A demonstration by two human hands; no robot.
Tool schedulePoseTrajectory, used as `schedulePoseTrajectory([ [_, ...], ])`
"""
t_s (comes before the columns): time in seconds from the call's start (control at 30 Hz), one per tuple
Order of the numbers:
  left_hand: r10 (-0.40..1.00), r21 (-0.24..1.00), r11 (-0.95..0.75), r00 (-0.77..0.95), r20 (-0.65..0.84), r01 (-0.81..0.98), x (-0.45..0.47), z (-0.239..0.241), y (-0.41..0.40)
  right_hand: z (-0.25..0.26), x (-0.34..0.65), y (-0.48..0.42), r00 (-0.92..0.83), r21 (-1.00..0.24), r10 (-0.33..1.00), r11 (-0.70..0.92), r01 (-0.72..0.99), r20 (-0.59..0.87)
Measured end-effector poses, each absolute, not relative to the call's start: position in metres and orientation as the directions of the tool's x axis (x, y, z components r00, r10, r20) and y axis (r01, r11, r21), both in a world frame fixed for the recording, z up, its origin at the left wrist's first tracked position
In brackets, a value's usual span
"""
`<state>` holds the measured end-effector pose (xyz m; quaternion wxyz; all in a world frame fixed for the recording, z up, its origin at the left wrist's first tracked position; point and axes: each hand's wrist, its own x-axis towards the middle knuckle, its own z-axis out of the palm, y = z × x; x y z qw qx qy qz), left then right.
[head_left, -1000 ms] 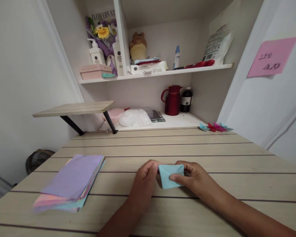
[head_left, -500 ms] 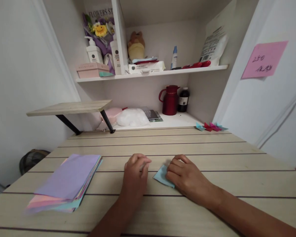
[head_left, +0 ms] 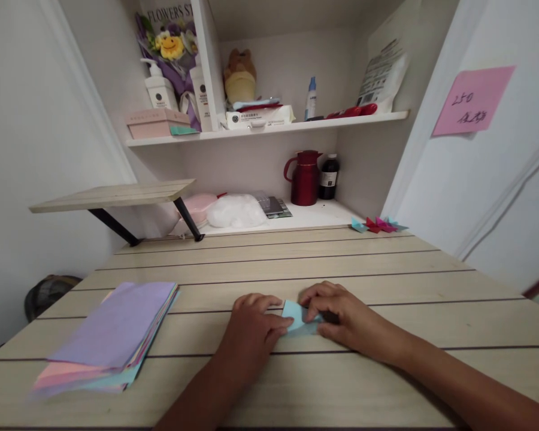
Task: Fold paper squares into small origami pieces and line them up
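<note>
A small folded piece of light blue paper (head_left: 293, 310) lies on the wooden tabletop between my two hands. My left hand (head_left: 257, 329) holds its left side down, the thumb pressed on the paper and the index finger at its upper left corner. From the right, my right hand (head_left: 341, 317) grips the other side with bent fingers and thumb, covering part of the sheet. Its far right edge is hidden under those fingers.
A stack of coloured paper (head_left: 117, 326), purple on top, lies to the left. Small folded paper pieces (head_left: 377, 225) line the back right edge. Behind stand a red jug (head_left: 305, 179), a dark bottle (head_left: 328, 178) and a small raised shelf (head_left: 117, 194) on black brackets.
My left hand has moved right onto the blue paper, which it was apart from before. My right hand has shifted its fingers on the paper, and the paper lies turned differently. The view has shifted slightly.
</note>
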<state>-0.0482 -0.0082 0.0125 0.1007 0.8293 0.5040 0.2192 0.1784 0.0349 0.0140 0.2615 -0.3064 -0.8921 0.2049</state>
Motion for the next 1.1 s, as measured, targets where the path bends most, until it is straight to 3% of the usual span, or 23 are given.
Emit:
schedulePoseTrajectory([
  [0.3,0.903,0.396,-0.426,0.354,0.244,0.814,-0.046,0.015,-0.008,0.010,0.181,0.044,-0.610,-0.582,0.733,0.648,0.491,0.301],
  [0.7,0.919,0.452,-0.386,0.296,0.259,0.804,-0.045,0.016,-0.008,0.005,0.167,0.047,-0.552,-0.437,0.780,0.624,0.648,0.295],
  [0.93,0.866,0.260,-0.489,0.428,0.260,0.832,-0.048,0.011,-0.007,0.003,0.162,0.046,-0.527,-0.359,0.798,0.602,0.713,0.292],
  [1.1,0.848,0.158,-0.516,0.475,0.235,0.842,-0.049,0.011,-0.006,0.003,0.167,0.047,-0.511,-0.452,0.802,0.596,0.664,0.309],
])
